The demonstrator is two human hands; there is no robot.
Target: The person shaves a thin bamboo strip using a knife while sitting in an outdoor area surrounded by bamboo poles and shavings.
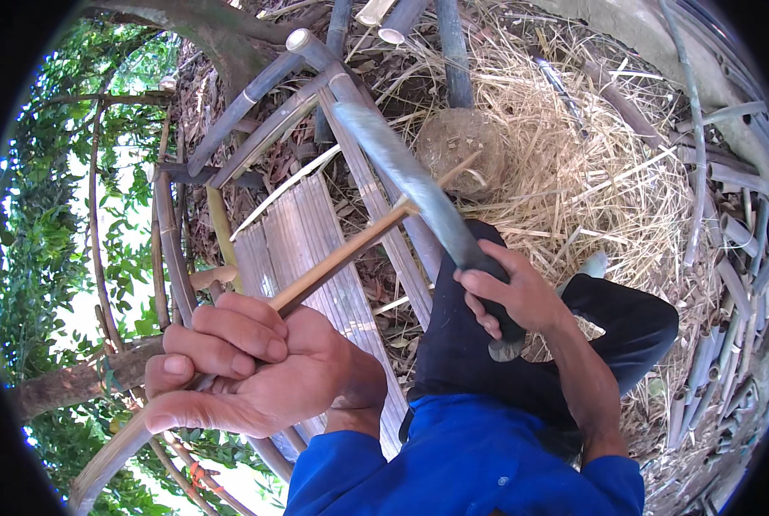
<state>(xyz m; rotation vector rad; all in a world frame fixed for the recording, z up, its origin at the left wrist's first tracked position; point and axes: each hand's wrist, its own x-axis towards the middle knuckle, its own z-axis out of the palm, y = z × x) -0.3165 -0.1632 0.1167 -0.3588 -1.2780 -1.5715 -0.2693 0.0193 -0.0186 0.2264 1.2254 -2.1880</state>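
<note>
Two hands, left hand gripping bamboo strip, right hand pressing blade against its tip

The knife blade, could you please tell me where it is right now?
In the head view, the knife blade runs up-left from the right hand, centre frame, its edge meeting the bamboo strip held by the left hand.

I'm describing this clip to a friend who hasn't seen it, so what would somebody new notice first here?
First the long grey blade running up the middle, its dark handle gripped in the right hand, edge set into the tip of a thin bamboo strip. The left hand, lower left, grips that strip's near end with curled fingers. Behind, a heap of dry straw fills the upper right, with flat bamboo slats lying at centre.
</note>
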